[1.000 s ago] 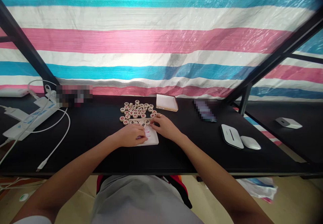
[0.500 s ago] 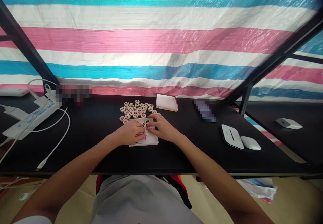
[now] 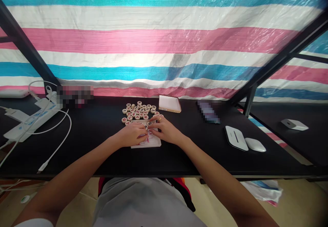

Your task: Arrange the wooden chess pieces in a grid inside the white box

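Note:
A pile of round wooden chess pieces (image 3: 138, 111) with red and black characters lies on the black table (image 3: 102, 145). In front of it sits a shallow white box (image 3: 151, 143) with pink marks, a row of pieces along its far edge. My left hand (image 3: 133, 135) rests over the box's left part, fingers curled in a pinch at a small piece. My right hand (image 3: 165, 129), with a ring on one finger, rests over the box's right part, its fingertips pressed together at the same spot. What each fingertip grips is too small to make out.
A white box lid (image 3: 169, 103) lies behind the pile at right. A white power strip (image 3: 30, 119) with cables lies at far left. A white flat device (image 3: 235, 137) and a white mouse (image 3: 255, 144) lie at right. A striped tarp hangs behind.
Both hands have drawn closer together over the box's far edge; the left moved forward and the right shifted left, until their fingertips meet at the row of pieces.

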A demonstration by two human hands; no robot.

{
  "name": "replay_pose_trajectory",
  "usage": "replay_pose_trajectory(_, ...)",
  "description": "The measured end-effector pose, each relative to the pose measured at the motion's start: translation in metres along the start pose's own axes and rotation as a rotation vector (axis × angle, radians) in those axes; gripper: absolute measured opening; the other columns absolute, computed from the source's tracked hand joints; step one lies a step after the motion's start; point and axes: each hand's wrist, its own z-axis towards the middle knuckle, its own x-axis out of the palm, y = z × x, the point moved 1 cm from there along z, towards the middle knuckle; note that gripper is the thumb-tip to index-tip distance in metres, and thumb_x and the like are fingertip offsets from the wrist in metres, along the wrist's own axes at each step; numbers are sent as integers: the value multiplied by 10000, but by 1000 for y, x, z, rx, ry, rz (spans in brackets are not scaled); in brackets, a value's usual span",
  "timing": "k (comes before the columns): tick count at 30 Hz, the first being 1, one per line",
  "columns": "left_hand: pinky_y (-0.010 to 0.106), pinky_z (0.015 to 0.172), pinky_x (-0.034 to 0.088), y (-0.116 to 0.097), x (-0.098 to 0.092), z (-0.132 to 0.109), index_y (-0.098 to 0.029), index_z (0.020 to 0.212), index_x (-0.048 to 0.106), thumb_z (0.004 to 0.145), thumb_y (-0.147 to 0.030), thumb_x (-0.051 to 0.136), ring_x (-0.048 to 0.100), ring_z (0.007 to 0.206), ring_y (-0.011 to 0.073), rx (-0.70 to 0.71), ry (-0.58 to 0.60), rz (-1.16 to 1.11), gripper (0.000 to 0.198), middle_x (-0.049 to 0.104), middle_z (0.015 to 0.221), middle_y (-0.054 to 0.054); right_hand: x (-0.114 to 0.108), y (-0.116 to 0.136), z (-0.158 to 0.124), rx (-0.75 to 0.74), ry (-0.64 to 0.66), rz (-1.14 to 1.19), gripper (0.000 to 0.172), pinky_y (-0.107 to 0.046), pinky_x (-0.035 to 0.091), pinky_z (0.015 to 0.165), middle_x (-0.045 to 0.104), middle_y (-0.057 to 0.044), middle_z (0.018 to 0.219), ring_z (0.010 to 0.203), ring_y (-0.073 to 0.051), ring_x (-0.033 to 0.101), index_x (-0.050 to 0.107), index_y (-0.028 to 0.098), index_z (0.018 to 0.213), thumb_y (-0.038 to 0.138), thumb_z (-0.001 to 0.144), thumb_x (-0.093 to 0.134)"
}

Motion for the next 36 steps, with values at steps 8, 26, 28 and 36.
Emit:
replay_pose_trajectory(8, 292, 772, 439, 3, -2, 0, -162, 800, 663, 929, -281, 445, 580, 776, 169, 7, -48, -10, 280, 632, 790, 43, -2, 1, 1, 1, -28, 29, 172, -408, 464, 894, 602, -107, 1036, 984, -224, 573, 701, 202, 922, 255, 869, 546)
replay_pose_trajectory(26, 298, 777, 445, 32, -23, -7, -177, 798, 669, 909, -303, 440, 582, 798, 167, -228, -178, 45, 284, 653, 820, 44, -4, 3, 2, 12, -11, 52, 172, -388, 480, 874, 622, -96, 1005, 964, -215, 584, 698, 205, 935, 244, 870, 544)
replay_pose_trajectory(28, 310, 773, 445, 47, -32, -13, -179, 821, 672, 901, -326, 438, 579, 830, 187, -376, -230, 74, 288, 656, 844, 50, -6, 2, 1, 22, -14, 54, 174, -377, 483, 874, 620, -90, 1006, 969, -210, 582, 698, 208, 935, 246, 875, 539)
replay_pose_trajectory(36, 315, 809, 444, 99, -31, -30, -194, 961, 666, 855, -368, 470, 581, 898, 213, -651, -181, 19, 283, 622, 968, 59, -13, -10, 0, 85, -70, 20, 186, -380, 490, 883, 630, -83, 1029, 978, -212, 586, 687, 208, 964, 222, 876, 524)
